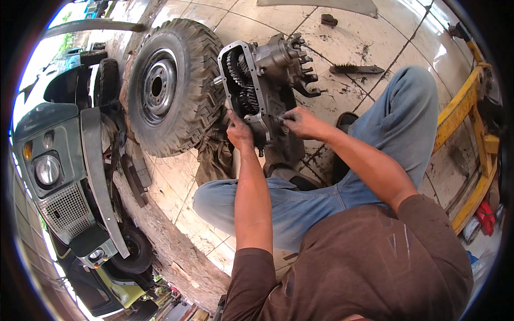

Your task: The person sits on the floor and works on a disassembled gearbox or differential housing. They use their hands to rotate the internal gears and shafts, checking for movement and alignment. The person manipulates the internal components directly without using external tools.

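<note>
A greasy metal gearbox [266, 88] stands on the tiled floor in front of me, its side opening showing toothed gears [241, 75] inside. My left hand [239, 131] grips the near left edge of the housing, fingers closed against the rim. On the housing's right side, my right hand [306, 123] has its thumb and fingers pinched together near the casing. Whatever lies between those fingertips is too small to make out. A dark, crumpled cloth [214, 155] lies beside my left hand, below the wheel.
A large tyre on a steel rim [176, 88] touches the gearbox's left side. To the right lie a dark brush [356, 69] and a small block-like part [329, 20]. My bent legs flank the work. A yellow metal frame [460, 112] stands far right, and a green vehicle [59, 166] far left.
</note>
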Demonstrator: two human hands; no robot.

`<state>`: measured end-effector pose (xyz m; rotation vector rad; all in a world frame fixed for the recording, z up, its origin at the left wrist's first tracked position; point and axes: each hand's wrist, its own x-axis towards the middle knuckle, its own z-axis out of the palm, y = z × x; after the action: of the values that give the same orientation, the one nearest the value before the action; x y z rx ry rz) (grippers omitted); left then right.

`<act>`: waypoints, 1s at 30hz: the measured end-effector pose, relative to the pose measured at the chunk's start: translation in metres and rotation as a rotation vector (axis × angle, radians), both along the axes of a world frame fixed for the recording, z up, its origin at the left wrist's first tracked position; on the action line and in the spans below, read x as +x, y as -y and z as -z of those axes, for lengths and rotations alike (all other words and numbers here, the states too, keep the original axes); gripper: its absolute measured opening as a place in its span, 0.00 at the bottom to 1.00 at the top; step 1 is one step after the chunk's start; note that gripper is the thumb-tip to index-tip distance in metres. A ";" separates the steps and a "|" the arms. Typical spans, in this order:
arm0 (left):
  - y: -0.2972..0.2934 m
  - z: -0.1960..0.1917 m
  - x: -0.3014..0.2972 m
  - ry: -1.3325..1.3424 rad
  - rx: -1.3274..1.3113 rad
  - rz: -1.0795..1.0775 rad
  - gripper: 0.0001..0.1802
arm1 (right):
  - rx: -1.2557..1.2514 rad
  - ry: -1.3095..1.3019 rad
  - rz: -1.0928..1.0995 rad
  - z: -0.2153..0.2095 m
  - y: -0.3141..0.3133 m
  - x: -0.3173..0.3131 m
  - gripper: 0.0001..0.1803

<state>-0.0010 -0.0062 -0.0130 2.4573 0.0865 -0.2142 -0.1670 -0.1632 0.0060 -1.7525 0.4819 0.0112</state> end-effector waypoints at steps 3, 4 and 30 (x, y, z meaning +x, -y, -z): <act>0.005 -0.004 -0.001 0.002 0.019 -0.005 0.55 | -0.166 -0.094 -0.233 0.008 -0.005 -0.007 0.15; 0.005 -0.003 -0.001 0.020 0.026 -0.011 0.55 | -0.217 -0.062 -0.404 0.008 -0.001 -0.007 0.16; 0.004 -0.002 0.002 -0.009 -0.020 -0.001 0.53 | -0.287 -0.138 -0.419 -0.012 0.000 -0.003 0.16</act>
<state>0.0014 -0.0106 -0.0108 2.4363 0.0896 -0.2251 -0.1698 -0.1631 0.0185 -2.1178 0.2135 0.3784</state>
